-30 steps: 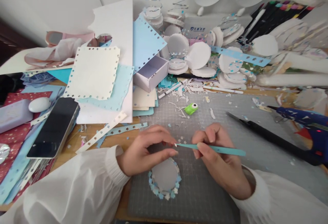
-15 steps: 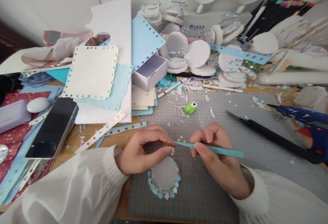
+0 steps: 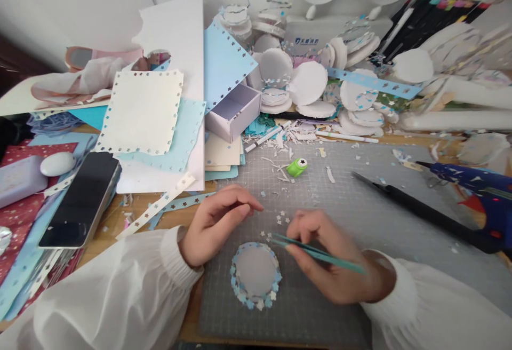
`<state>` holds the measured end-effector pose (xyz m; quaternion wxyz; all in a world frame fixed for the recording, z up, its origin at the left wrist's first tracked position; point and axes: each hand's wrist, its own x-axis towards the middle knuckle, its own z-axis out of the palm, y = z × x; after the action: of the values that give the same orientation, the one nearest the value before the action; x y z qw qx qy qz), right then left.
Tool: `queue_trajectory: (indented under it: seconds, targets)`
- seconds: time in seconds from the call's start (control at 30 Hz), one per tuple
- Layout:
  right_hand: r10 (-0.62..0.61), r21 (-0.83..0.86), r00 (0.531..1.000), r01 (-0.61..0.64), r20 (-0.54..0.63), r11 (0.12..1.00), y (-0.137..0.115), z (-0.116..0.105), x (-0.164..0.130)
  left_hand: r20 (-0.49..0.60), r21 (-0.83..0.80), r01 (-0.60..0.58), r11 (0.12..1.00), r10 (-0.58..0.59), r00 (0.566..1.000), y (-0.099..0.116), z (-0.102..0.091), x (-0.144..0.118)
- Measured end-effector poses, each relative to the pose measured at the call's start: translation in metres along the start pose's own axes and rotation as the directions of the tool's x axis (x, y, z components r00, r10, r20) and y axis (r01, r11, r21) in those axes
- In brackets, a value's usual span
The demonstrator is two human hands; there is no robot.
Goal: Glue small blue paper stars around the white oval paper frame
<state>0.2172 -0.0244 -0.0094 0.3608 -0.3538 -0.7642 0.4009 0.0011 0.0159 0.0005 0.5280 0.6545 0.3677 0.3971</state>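
We pinch the teal tweezers (image 3: 316, 251) in our right hand (image 3: 332, 264), left hand (image 3: 212, 222) fingers loosely curled and empty; a slip could knock glued stars off the paper disc (image 3: 256, 274).

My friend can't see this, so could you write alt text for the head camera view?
The right hand holds teal tweezers tipped toward a round disc edged with tiny paper flowers on a grey cutting mat; the left hand hovers beside it, amid paper scraps.

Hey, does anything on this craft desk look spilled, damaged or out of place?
Yes. White paper shreds and tiny punched stars lie scattered over the grey cutting mat, around the small green punch. The big white card behind has a ragged bite cut from its left edge. The right hand holds teal tweezers by the star-rimmed grey disc.
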Motion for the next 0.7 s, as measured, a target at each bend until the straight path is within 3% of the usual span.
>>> queue_trajectory:
  seconds: [0.1,0.23,0.37,0.53,0.7]
  targets:
    - [-0.091,-0.147,0.987,0.110,0.133,0.983,-0.0002,0.0012,0.0022,-0.008,-0.044,0.026,0.999,-0.027,1.000,-0.0020,-0.0011,-0.0014]
    - [-0.076,-0.293,0.953,0.165,0.292,0.942,-0.0038,0.0017,0.0063,0.002,-0.043,0.029,0.999,-0.029,1.000,-0.0012,-0.0003,-0.0014]
    - [-0.116,-0.350,0.933,0.241,0.341,0.905,-0.0025,0.0037,0.0049,0.010,-0.039,0.017,0.999,-0.016,1.000,0.0006,0.0006,-0.0004]
    - [-0.074,-0.236,0.968,0.132,0.239,0.963,-0.0025,0.0040,0.0022,0.017,-0.048,0.020,0.999,-0.020,1.000,0.0004,0.0000,-0.0004]
    - [-0.063,0.053,0.994,0.068,-0.089,0.996,-0.0026,0.0041,-0.0005,0.054,0.006,-0.006,1.000,0.006,0.998,0.0012,0.0012,-0.0009]
